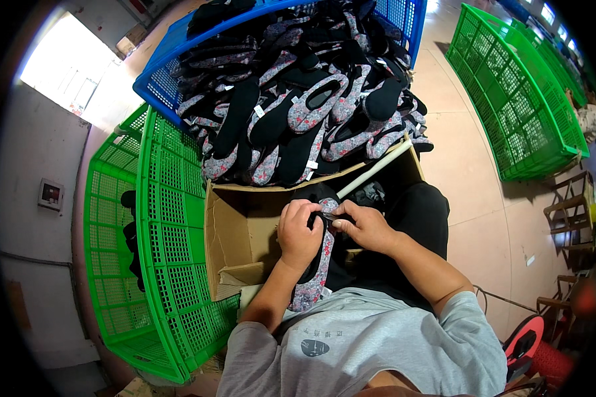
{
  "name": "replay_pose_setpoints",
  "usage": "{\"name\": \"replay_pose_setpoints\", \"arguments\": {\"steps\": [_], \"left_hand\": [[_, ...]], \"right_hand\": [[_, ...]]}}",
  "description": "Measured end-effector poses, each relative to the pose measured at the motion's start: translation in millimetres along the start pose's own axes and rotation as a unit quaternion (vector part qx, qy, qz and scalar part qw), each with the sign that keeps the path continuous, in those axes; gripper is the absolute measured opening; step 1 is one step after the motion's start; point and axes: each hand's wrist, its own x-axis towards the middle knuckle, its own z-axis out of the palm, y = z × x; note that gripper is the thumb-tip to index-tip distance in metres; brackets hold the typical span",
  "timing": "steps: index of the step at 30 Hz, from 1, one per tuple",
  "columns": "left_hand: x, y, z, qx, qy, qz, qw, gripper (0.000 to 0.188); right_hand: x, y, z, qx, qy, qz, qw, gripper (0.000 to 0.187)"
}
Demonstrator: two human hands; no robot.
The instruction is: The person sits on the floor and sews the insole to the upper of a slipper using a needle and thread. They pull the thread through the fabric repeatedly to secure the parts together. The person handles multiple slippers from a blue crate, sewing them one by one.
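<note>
Over my lap lies a slipper [321,264] with a grey, red-flowered fabric upper and a black inside; a small white tag hangs from its lower end. My left hand [300,233] is closed on the slipper's upper part, its fingertips at the rim. From the other side my right hand [365,226] pinches at the same rim, fingertips almost meeting the left ones. Something small and dark shows between the fingertips, too small to name. Just beyond my hands, many matching slippers [316,102] are heaped in a blue plastic crate [157,73], several with white tags.
An open cardboard box [228,221] stands in front of my lap, with a pale pole [374,170] slanting across it. Green plastic crates [179,278] stand at my left, and more green crates [510,99] at the far right. Wooden stools [569,208] stand on the right.
</note>
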Motion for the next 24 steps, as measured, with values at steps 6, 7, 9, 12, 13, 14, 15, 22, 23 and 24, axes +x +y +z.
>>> {"name": "replay_pose_setpoints", "arguments": {"steps": [6,7,9,12,13,14,15,22,23,24], "left_hand": [[1,1,0,0.008,-0.005,0.0,1.0,0.021],[1,1,0,0.01,-0.005,0.0,1.0,0.02],[0,0,0,0.01,-0.008,-0.003,1.0,0.021],[2,3,1,0.012,-0.005,-0.005,1.0,0.027],[2,4,1,0.015,-0.002,-0.008,1.0,0.03],[2,5,1,0.025,0.003,-0.025,0.999,0.033],[1,6,2,0.036,0.007,-0.043,0.998,0.036],[-4,10,1,0.084,-0.013,-0.107,0.991,0.046],[-5,11,1,0.086,-0.019,-0.112,0.99,0.046],[-5,12,2,0.095,-0.02,-0.096,0.991,0.046]], "right_hand": [[0,-2,0,0.0,0.006,0.007,1.0,0.023],[1,-2,0,0.0,0.005,0.012,1.0,0.023],[2,-2,1,0.018,0.0,0.033,0.999,0.021],[3,14,13,0.201,0.044,0.082,0.975,0.019],[5,16,16,0.287,0.065,0.099,0.951,0.018],[6,17,15,0.297,0.078,0.113,0.945,0.018],[8,17,14,0.307,0.091,0.128,0.939,0.018],[14,13,12,0.298,0.073,0.15,0.94,0.031],[15,12,12,0.304,0.056,0.165,0.937,0.032],[15,12,11,0.308,0.051,0.165,0.936,0.03]]}}
